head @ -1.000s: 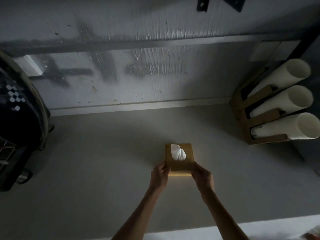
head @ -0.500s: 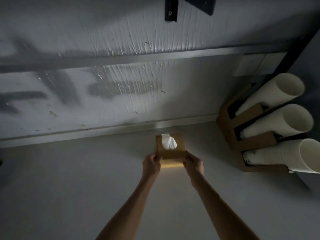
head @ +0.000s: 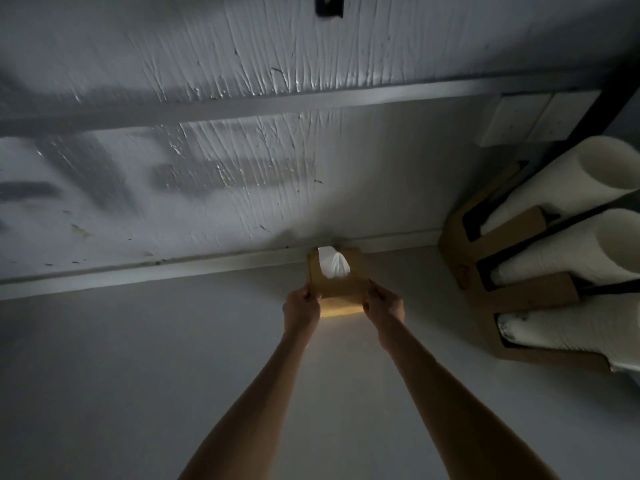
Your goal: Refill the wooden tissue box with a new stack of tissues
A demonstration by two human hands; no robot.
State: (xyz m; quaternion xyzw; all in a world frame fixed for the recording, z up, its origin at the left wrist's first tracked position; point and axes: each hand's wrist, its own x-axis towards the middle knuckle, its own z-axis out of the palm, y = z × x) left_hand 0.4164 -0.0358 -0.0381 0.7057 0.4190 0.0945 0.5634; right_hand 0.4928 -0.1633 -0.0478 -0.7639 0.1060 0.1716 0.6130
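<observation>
Dim light. We note the left hand [head: 300,306] gripping the near left corner of the wooden tissue box [head: 341,287], fingers curled on its edge. The box sits on the grey surface [head: 138,358], far side close to the wall's base strip. A white tissue [head: 333,266] stands out of its top opening. The right hand [head: 384,303] grips the near right corner. Further right is a cardboard rack [head: 519,296] holding white rolls [head: 588,258].

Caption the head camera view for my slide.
Left hand and right hand hold a wooden tissue box, white tissue poking from its top, at the back of a counter, near the wall.
</observation>
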